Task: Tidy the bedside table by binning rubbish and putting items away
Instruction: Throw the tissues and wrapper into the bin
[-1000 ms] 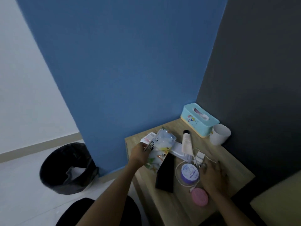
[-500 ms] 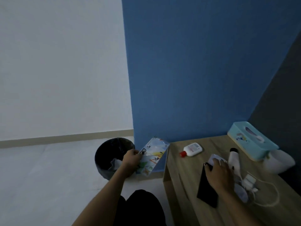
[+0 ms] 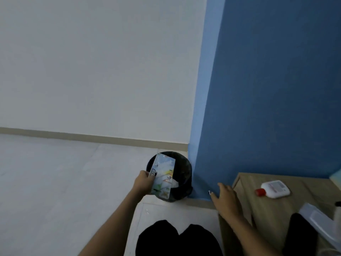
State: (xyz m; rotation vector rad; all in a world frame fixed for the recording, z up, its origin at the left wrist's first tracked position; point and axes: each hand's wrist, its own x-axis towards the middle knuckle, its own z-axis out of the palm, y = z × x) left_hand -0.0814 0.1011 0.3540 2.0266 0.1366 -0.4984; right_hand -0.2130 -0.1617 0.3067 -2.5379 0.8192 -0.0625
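Observation:
My left hand (image 3: 144, 182) grips a flat, colourful plastic wrapper (image 3: 163, 175) by its left edge and holds it upright over the mouth of the black bin (image 3: 182, 167) on the floor. White rubbish shows inside the bin. My right hand (image 3: 226, 199) hovers with spread fingers at the left front corner of the wooden bedside table (image 3: 265, 206), holding nothing. On the table lie a small white bottle with a red cap (image 3: 274, 189), a black flat object (image 3: 300, 235) and a white plastic piece (image 3: 317, 220).
The bin stands against the corner of the blue wall (image 3: 267, 89), just left of the table. Pale floor (image 3: 64, 182) stretches to the left up to a white wall with a beige skirting. My dark-clothed knees (image 3: 177, 239) are at the bottom.
My view swung left. My left hand carried the wrapper from beside the table to above the bin. My right hand left the items on the table and moved to the table's left corner.

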